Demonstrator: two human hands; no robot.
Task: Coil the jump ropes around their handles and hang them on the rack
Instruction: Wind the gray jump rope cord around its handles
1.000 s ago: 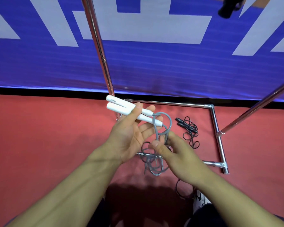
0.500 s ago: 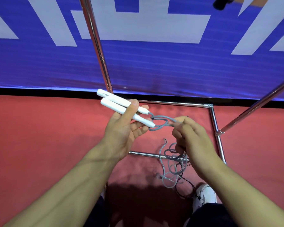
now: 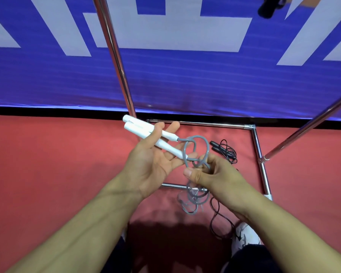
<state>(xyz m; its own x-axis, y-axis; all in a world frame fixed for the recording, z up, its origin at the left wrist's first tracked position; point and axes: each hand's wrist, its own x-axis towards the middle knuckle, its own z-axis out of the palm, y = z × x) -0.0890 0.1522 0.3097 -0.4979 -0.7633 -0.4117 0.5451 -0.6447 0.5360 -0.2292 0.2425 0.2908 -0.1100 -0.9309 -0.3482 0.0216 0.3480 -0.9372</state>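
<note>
Left hand (image 3: 152, 164) grips both white handles (image 3: 146, 134) side by side, held as a core for winding. Right hand (image 3: 211, 174), just right of handles, pinches grey rope (image 3: 195, 146), guiding loops. Slack trails below handles to floor. Black jump rope (image 3: 224, 151) beyond, inside rack (image 3: 260, 154) base, uncoiled.

Head-worn camera looks forward and down, close over both hands (image 3: 185, 170).
</note>
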